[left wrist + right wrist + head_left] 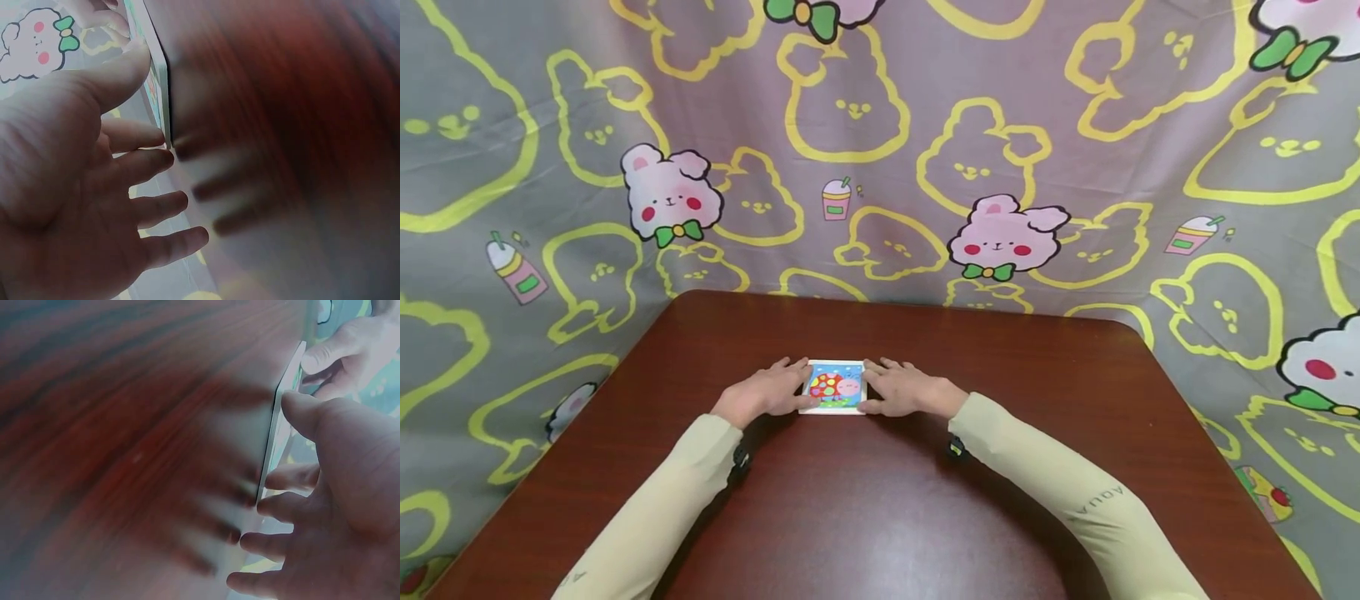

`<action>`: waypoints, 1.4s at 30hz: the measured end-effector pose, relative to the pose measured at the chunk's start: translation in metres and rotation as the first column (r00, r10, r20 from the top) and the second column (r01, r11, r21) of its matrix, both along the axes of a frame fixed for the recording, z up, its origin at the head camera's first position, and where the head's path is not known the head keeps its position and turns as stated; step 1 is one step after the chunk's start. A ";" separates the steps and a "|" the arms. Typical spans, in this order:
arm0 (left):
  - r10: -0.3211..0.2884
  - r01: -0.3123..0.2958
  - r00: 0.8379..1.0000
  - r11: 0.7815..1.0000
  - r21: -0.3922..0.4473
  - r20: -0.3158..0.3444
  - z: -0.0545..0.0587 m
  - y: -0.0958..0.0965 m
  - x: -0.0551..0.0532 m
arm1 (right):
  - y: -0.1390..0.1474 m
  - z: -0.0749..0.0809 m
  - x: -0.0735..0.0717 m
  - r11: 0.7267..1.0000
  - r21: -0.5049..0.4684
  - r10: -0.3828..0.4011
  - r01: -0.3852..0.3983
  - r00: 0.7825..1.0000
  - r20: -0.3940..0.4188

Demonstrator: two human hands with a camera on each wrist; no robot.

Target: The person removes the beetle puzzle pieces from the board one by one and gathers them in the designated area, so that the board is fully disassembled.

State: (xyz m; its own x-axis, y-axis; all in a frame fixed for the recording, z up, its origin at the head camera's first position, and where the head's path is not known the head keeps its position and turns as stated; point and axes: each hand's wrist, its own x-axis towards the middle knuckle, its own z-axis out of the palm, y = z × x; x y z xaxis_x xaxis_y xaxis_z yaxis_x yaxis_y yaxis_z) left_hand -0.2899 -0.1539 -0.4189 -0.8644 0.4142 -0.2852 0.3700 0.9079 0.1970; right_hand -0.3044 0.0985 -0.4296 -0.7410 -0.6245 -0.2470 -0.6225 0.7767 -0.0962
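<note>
A flat, white-edged picture board (837, 387) with a red spotted ladybug on blue lies on the table between both hands. At its left edge is my left hand (772, 390), fingers spread and fairly straight; the left wrist view shows the thumb (128, 72) on the board's edge and the index fingertip by its corner. Along the opposite edge, my right hand (910, 389) mirrors this, its thumb (300, 409) touching the edge and the other fingers extended. Neither hand curls round the board, which appears flat on the tabletop.
The brown wooden table (880, 500) has rounded far corners. Behind it and at both sides hangs a grey curtain (887, 108) printed with cartoon rabbits and drink cups. Pale sleeves cover both forearms, and dark bands (957, 446) sit at the wrists.
</note>
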 end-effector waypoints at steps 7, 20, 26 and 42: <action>-0.001 0.001 1.000 1.000 0.002 -0.006 0.001 0.014 0.000 | 0.016 0.000 0.001 1.000 -0.018 -0.010 0.011 1.000 0.021; -0.006 0.006 1.000 1.000 -0.009 -0.009 0.003 0.040 -0.004 | 0.042 0.002 -0.001 0.997 -0.052 -0.057 0.061 0.995 0.078; -0.013 0.013 1.000 1.000 0.009 -0.010 0.002 0.052 -0.009 | 0.054 0.004 -0.001 0.995 -0.072 -0.068 0.074 0.995 0.078; -0.019 0.019 1.000 1.000 0.020 0.001 0.002 0.095 -0.020 | 0.098 0.000 -0.004 0.986 -0.109 -0.118 0.126 0.990 0.073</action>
